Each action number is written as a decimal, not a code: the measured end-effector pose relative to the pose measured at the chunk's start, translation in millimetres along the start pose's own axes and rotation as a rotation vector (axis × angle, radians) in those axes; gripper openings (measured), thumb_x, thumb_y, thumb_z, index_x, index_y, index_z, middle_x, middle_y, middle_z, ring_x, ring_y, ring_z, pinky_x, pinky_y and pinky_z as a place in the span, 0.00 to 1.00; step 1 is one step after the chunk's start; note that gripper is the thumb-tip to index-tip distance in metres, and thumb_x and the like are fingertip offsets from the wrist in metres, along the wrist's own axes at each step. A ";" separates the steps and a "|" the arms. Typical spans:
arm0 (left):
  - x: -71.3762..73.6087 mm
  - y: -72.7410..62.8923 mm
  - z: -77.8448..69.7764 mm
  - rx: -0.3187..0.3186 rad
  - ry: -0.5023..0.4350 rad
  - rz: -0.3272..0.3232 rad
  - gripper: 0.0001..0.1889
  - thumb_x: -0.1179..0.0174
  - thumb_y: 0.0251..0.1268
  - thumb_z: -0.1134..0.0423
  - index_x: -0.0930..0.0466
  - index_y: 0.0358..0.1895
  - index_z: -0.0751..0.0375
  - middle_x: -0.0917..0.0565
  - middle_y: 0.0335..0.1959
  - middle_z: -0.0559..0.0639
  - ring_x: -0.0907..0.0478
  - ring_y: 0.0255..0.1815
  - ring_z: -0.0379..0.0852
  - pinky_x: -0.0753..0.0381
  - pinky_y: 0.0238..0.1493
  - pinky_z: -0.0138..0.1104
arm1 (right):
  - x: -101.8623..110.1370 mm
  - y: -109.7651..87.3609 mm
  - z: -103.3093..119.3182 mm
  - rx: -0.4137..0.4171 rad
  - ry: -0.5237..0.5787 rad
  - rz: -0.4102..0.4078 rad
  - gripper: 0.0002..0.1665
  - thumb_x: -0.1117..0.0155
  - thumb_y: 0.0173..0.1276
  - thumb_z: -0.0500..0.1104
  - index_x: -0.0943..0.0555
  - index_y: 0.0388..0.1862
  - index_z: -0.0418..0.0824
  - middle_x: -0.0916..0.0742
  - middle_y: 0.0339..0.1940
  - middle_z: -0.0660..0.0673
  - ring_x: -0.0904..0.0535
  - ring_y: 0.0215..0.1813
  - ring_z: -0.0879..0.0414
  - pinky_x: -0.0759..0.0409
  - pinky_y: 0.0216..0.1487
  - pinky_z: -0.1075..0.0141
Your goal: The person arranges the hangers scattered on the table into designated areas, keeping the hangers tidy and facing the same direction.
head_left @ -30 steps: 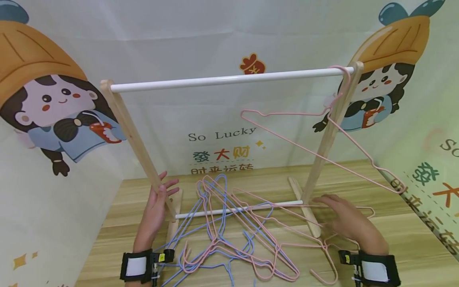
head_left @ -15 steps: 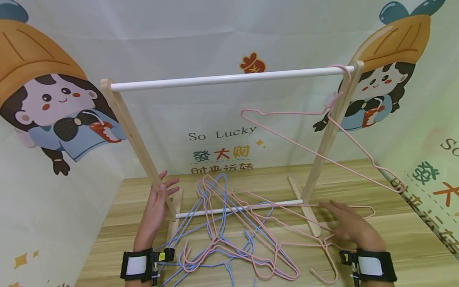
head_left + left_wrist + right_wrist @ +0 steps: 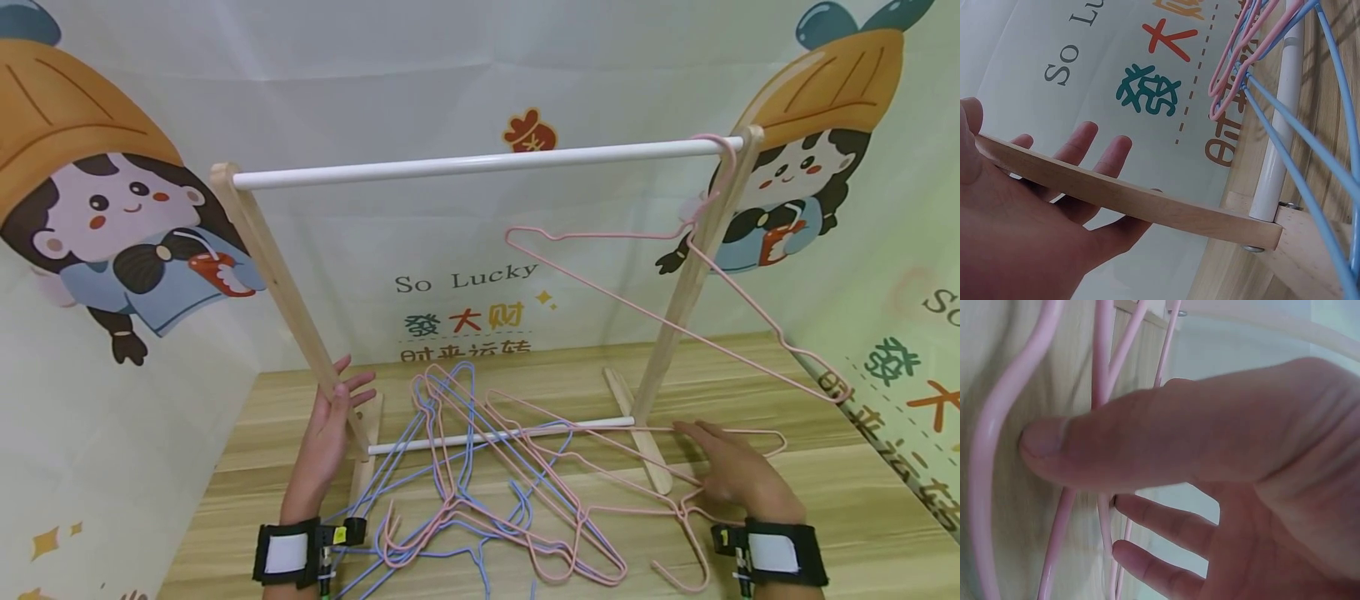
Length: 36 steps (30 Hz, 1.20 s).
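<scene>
A wooden clothes rack with a white top rail [image 3: 480, 162] stands on the table. My left hand [image 3: 327, 429] holds its left post [image 3: 281, 292] low down, thumb on the near side, fingers behind; the left wrist view shows the post [image 3: 1116, 194] across the palm. My right hand [image 3: 738, 471] lies over the right end of a pink hanger [image 3: 630, 512] on the table. In the right wrist view the thumb is straight above pink wires [image 3: 985, 462] and the fingertips [image 3: 1125, 550] are at other wires; a firm grip is not visible. Another pink hanger [image 3: 600, 236] hangs at the rail's right end.
Several pink and blue hangers [image 3: 472, 508] lie tangled on the wooden table [image 3: 840, 467], across the rack's lower white bar [image 3: 397, 448]. The rack's right foot [image 3: 652, 467] is beside my right hand. Printed cloth walls [image 3: 375, 92] stand behind and at both sides.
My right hand has shifted slightly right and downward, away from the rack's right foot. My left hand stays on the post, and the hangers look unmoved.
</scene>
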<state>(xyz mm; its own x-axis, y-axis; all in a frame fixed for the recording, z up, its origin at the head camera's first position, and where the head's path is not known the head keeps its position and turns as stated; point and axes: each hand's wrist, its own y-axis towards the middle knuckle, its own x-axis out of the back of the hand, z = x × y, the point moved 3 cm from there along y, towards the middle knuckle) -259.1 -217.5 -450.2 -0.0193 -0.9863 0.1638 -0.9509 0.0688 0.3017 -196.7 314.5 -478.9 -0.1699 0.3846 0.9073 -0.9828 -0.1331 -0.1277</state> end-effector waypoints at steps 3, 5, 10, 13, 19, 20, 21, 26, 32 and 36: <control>-0.2 -0.6 -0.7 0.006 0.003 0.000 0.29 0.69 0.96 0.55 0.53 0.89 0.63 0.29 0.76 0.77 0.20 0.65 0.39 0.48 0.76 0.72 | -0.4 0.0 -1.0 0.015 -0.005 -0.013 0.63 0.05 0.43 0.39 0.28 0.79 0.33 0.27 0.75 0.17 0.30 0.68 0.10 0.25 0.59 0.22; -0.1 -0.6 -0.5 0.008 0.006 0.001 0.29 0.69 0.96 0.55 0.53 0.89 0.63 0.29 0.76 0.77 0.20 0.65 0.39 0.48 0.76 0.72 | -0.5 0.2 -1.5 0.019 -0.006 -0.020 0.64 0.04 0.43 0.40 0.28 0.79 0.32 0.26 0.74 0.17 0.29 0.67 0.11 0.25 0.60 0.23; -0.1 -0.4 1.1 0.008 0.005 -0.001 0.29 0.70 0.96 0.55 0.53 0.89 0.64 0.29 0.76 0.78 0.20 0.63 0.36 0.47 0.75 0.71 | -1.0 0.6 -2.2 0.016 -0.001 -0.006 0.64 0.04 0.42 0.41 0.27 0.79 0.32 0.26 0.74 0.17 0.30 0.68 0.11 0.26 0.60 0.22; 0.1 -0.6 1.9 0.008 0.001 0.000 0.29 0.70 0.96 0.55 0.53 0.89 0.63 0.29 0.76 0.78 0.20 0.63 0.35 0.45 0.75 0.70 | -0.1 0.6 -1.9 0.029 0.013 -0.009 0.61 0.06 0.41 0.35 0.25 0.76 0.33 0.25 0.72 0.18 0.28 0.66 0.12 0.23 0.59 0.24; -0.3 -1.4 1.7 0.002 0.002 -0.004 0.29 0.70 0.96 0.55 0.52 0.89 0.63 0.29 0.76 0.78 0.20 0.63 0.36 0.45 0.74 0.71 | 2.7 0.1 2.9 0.071 0.048 -0.052 0.51 0.08 0.37 0.35 0.18 0.66 0.35 0.18 0.67 0.24 0.24 0.63 0.18 0.21 0.58 0.27; -0.3 -1.4 1.8 0.001 0.003 -0.005 0.29 0.70 0.96 0.55 0.52 0.89 0.63 0.29 0.76 0.78 0.20 0.64 0.37 0.45 0.74 0.71 | 2.7 -0.1 4.1 0.074 0.054 -0.055 0.50 0.08 0.37 0.37 0.17 0.65 0.36 0.17 0.66 0.25 0.23 0.63 0.19 0.22 0.59 0.28; 0.0 -1.0 2.6 -0.001 0.005 -0.005 0.29 0.71 0.96 0.55 0.52 0.89 0.63 0.29 0.76 0.78 0.20 0.64 0.38 0.45 0.74 0.71 | 2.6 0.1 5.4 0.081 0.054 -0.058 0.48 0.08 0.36 0.38 0.16 0.63 0.37 0.16 0.65 0.27 0.23 0.62 0.20 0.22 0.59 0.28; 0.1 -0.6 1.4 0.004 0.018 -0.010 0.29 0.71 0.96 0.54 0.52 0.89 0.63 0.28 0.76 0.76 0.21 0.64 0.37 0.44 0.74 0.71 | 1.5 2.5 9.1 0.102 0.067 -0.036 0.35 0.10 0.37 0.41 0.15 0.48 0.46 0.14 0.62 0.34 0.21 0.59 0.29 0.20 0.57 0.33; -1.2 0.1 0.1 0.006 0.026 -0.013 0.29 0.70 0.96 0.53 0.51 0.88 0.64 0.27 0.75 0.76 0.20 0.68 0.50 0.45 0.75 0.71 | -1.3 6.5 9.2 0.109 0.047 -0.020 0.32 0.11 0.35 0.38 0.18 0.41 0.49 0.16 0.59 0.37 0.23 0.52 0.35 0.22 0.47 0.48; -1.7 -0.4 -0.1 0.003 0.029 -0.012 0.30 0.71 0.96 0.53 0.51 0.88 0.65 0.27 0.75 0.76 0.26 0.72 0.72 0.46 0.75 0.72 | -2.9 6.7 9.1 0.105 0.044 -0.025 0.32 0.12 0.33 0.36 0.18 0.40 0.49 0.16 0.60 0.38 0.24 0.51 0.38 0.24 0.44 0.51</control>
<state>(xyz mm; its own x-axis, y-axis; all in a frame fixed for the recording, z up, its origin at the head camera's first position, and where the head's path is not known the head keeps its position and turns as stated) -258.7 -215.9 -450.5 0.0013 -0.9823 0.1874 -0.9521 0.0561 0.3007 -202.1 304.2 -478.8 -0.1509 0.4288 0.8907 -0.9742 -0.2175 -0.0603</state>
